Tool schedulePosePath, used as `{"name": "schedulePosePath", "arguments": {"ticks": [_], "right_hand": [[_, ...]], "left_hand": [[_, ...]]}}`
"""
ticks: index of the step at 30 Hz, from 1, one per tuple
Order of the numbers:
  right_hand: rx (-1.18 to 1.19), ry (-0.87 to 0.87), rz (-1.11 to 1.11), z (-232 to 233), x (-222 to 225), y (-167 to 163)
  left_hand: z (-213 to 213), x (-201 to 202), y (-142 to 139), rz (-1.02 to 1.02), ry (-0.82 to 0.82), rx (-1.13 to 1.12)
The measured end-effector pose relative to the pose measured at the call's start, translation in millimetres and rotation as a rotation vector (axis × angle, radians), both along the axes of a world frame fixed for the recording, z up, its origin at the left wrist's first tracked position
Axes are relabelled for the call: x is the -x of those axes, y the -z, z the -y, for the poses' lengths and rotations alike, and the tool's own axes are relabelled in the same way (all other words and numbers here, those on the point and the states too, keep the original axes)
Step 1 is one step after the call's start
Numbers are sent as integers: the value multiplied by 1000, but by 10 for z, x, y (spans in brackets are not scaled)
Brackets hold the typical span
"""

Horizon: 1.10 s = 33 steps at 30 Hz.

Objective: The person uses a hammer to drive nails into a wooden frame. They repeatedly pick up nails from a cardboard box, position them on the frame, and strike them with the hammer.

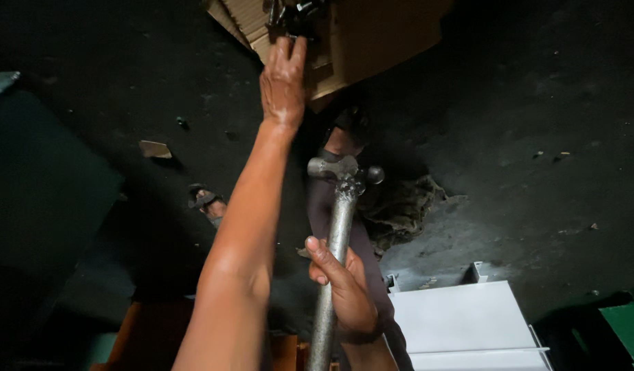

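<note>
Lying on the dark floor [537, 103] are a rag [399, 206] and a white panel [461, 323]; the right hand [344, 292] grips a hammer [337, 227], the left hand [284, 79] reaches with fingers extended into a cardboard box [372, 34].

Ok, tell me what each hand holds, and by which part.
Right hand grips a metal hammer low on its handle. Left hand reaches into a cardboard box; whether it grips anything cannot be told.

Both arms bare, no sleeves visible to frame edge. Left hand [283, 77] bare, gloveless, greasy sheen on back. Right hand [344, 288] bare, no rings seen, dark band at wrist. Dark trousers on legs, strapped sandal [206, 200] on foot.
</note>
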State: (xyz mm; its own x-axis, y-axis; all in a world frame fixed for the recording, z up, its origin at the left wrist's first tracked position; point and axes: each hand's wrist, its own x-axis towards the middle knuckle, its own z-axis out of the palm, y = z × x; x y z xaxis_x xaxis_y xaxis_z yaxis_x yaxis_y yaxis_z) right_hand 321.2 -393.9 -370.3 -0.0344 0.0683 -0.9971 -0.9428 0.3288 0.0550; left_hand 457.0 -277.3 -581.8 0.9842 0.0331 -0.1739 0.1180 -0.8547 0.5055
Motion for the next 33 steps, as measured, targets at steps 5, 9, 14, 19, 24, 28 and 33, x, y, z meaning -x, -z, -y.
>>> {"name": "schedulePosePath", "arguments": {"ticks": [5, 9, 14, 19, 24, 28, 33], "right_hand": [[-20, 14, 31, 29, 56, -1], [-24, 5, 51, 41, 83, 5], [-31, 15, 58, 31, 117, -3], [-9, -54, -2, 14, 160, -11], [27, -36, 79, -20, 235, 34], [119, -87, 15, -35, 334, 127], [55, -99, 230, -11, 472, 262]], "left_hand": [[47, -55, 90, 10, -118, -4], [51, -46, 113, -11, -130, -92], [-101, 34, 95, 4, 82, -88], [-170, 63, 69, 42, 151, -146], [-207, 195, -156, -100, -129, 250], [-281, 501, -675, -319, -340, 675], [-470, 714, -1570, -304, -384, 863]]}}
